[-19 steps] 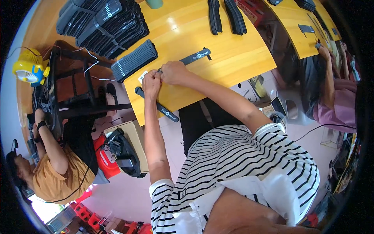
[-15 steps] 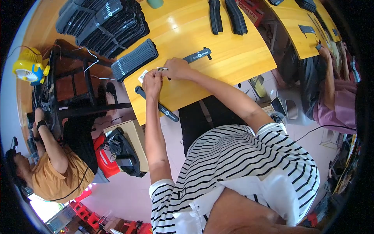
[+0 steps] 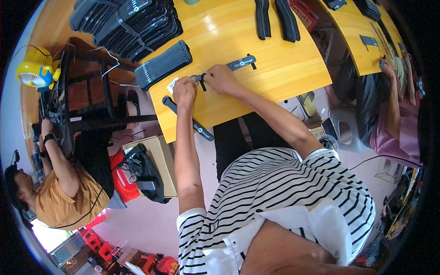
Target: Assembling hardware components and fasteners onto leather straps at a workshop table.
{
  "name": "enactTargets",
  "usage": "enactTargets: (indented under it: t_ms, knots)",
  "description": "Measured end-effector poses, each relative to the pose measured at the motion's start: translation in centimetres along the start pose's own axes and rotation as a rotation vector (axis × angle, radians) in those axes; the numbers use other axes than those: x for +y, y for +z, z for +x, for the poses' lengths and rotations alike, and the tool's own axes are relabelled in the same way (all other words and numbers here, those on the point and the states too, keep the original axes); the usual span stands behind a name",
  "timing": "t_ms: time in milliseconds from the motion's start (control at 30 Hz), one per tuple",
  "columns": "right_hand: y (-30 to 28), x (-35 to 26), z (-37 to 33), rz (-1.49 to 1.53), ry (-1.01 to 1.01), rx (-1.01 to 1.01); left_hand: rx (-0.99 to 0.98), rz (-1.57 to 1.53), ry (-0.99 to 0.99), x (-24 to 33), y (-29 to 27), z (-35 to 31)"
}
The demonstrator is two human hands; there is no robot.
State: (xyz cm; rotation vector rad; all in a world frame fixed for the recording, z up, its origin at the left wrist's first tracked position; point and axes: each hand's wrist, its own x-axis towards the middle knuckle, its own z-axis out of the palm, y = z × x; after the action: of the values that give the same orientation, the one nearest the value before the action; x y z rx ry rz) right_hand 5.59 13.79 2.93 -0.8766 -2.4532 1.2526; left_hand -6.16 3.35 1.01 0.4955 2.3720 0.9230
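A flat dark grey strap (image 3: 241, 63) with white printing lies across the yellow table, a short black crosspiece near its right end. Its left part runs beneath my right hand (image 3: 223, 79), whose fingers are closed around it, with a narrow black band hanging beside them. Close by on the left, my left hand (image 3: 185, 91) pinches the strap's grey end, and its fingertips hide part of it. A white label (image 3: 172, 85) lies beside my left hand. Under my left forearm, a second dark strap (image 3: 202, 130) sits slantwise at the table's near edge.
A neat stack of straps (image 3: 163, 64) lies beyond my left hand, with a tall tied bundle (image 3: 137, 27) behind it. Two narrow black bundles (image 3: 287, 20) rest at the far right. A yellow fan (image 3: 36, 68) and a co-worker (image 3: 68, 183) are left; another person's arm (image 3: 389, 91) shows right.
My hands have moved slightly apart, and the grey strap end and black band now show between them. The whole view has shifted a little.
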Motion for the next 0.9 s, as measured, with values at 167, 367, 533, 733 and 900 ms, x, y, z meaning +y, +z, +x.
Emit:
enactTargets:
  t_ms: [167,367,533,733,900]
  knots:
    - [-2.7,0.2,-0.7,0.410,0.160,-0.114,0.006,0.035,0.017,-0.2,-0.2,0.2]
    - [-1.6,0.6,-0.3,0.492,0.196,-0.186,-0.024,-0.105,0.052,0.4,-0.5,-0.7]
    - [0.3,0.0,0.3,0.482,0.160,-0.178,0.006,-0.459,0.025,-0.8,-0.7,-1.2]
    - [-0.1,0.0,-0.9,0.448,0.082,-0.205,0.052,-0.271,0.405,-1.7,-0.2,-1.1]
    - [-3.6,1.9,-3.4,0.539,0.095,-0.085,0.136,-0.166,0.315,-0.2,0.3,-1.4]
